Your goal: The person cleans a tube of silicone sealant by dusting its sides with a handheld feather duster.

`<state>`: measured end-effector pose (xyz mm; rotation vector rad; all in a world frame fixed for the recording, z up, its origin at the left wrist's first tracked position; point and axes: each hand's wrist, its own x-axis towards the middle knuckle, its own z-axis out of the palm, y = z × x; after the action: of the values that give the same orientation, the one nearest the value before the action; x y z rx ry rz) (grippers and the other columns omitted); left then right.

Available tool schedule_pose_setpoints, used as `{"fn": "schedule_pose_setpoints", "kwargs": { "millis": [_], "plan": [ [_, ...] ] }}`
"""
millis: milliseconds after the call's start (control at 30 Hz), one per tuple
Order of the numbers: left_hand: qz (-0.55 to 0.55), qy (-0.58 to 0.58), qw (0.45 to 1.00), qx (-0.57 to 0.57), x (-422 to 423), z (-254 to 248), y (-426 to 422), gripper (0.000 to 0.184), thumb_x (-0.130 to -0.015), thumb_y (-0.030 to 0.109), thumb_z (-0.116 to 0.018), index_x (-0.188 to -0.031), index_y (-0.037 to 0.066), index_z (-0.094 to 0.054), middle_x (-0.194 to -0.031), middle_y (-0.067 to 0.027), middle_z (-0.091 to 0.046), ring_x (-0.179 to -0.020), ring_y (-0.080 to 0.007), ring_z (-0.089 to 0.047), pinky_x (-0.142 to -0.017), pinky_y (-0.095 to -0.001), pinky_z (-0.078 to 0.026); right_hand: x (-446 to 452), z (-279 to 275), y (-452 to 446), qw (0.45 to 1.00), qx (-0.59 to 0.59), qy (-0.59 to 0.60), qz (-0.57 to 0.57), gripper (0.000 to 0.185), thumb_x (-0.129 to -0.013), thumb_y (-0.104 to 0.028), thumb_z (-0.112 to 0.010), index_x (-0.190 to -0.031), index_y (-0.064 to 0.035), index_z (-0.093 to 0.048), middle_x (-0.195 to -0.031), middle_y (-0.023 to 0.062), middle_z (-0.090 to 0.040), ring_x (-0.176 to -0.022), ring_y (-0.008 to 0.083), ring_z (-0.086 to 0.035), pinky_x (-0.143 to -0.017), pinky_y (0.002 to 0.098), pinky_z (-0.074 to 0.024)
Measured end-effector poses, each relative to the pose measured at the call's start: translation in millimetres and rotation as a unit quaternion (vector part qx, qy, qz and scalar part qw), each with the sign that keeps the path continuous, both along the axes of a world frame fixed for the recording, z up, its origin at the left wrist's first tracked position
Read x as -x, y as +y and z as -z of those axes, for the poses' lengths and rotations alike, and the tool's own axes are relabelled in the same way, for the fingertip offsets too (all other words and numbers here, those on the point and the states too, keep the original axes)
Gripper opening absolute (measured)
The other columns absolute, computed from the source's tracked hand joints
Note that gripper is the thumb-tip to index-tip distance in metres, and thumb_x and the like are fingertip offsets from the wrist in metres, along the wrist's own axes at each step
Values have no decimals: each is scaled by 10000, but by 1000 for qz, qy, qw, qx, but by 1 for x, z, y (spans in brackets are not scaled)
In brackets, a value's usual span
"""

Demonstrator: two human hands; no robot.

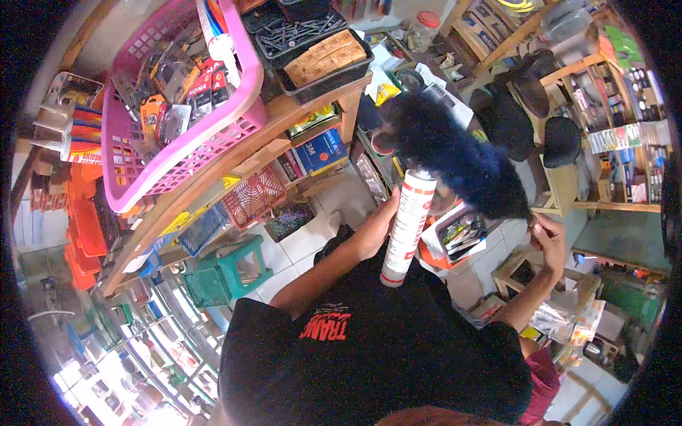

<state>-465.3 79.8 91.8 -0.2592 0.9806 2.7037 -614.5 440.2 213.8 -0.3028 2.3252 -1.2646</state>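
Observation:
My left hand (378, 231) is wrapped round a white cartridge tube (410, 227) with red bands and red lettering; most of its fingers are hidden behind the tube. The tube stands nearly upright in view, its lower end against my black shirt. To the right, my right hand (550, 243) is closed on the near end of a dark, fluffy duster (462, 160). The duster slants up and left, with its fluffy part beside and beyond the top of the tube.
At upper left, a pink basket (252, 78) of packaged goods and a black tray of screws (295, 35) rest on a wooden shelf (206, 145). A green stool (224, 275) stands below. Tools fill a tray (463, 234) beyond the tube. More shelves (614, 206) line the right.

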Motion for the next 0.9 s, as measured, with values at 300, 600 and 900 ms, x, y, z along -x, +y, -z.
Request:
{"fn": "schedule_pose_setpoints", "kwargs": {
  "millis": [300, 600, 900],
  "plan": [
    [5, 27, 999, 25, -1, -8, -5, 661, -992, 569, -195, -1340, 64, -443, -1165, -148, -633, -982, -214, -657, -829, -356, -555, -5, 9, -6, 1000, 4, 6, 27, 295, -833, -124, -679, -1103, -4, -681, -778, 12, -612, -665, 71, -514, -563, 222, -387],
    [-18, -7, 1000, 2, 0, -25, -23, 283, -900, 189, -652, -1060, 98, -438, -812, -57, -608, -651, -173, -638, -587, -321, -548, -25, 59, -58, 967, 60, 45, -243, 299, -925, -207, -586, -1154, -25, -532, -676, -15, -511, -612, 107, -521, -533, 258, -408],
    [-132, 52, 874, 465, -27, -42, -96, 249, -716, 117, -772, -931, 39, -675, -757, -3, -660, -705, -101, -609, -651, -280, -494, -40, 28, -140, 962, 55, 197, -182, 175, -852, -174, -660, -893, -7, -630, -651, 63, -554, -563, 135, -505, -534, 301, -425]
  ]
}}
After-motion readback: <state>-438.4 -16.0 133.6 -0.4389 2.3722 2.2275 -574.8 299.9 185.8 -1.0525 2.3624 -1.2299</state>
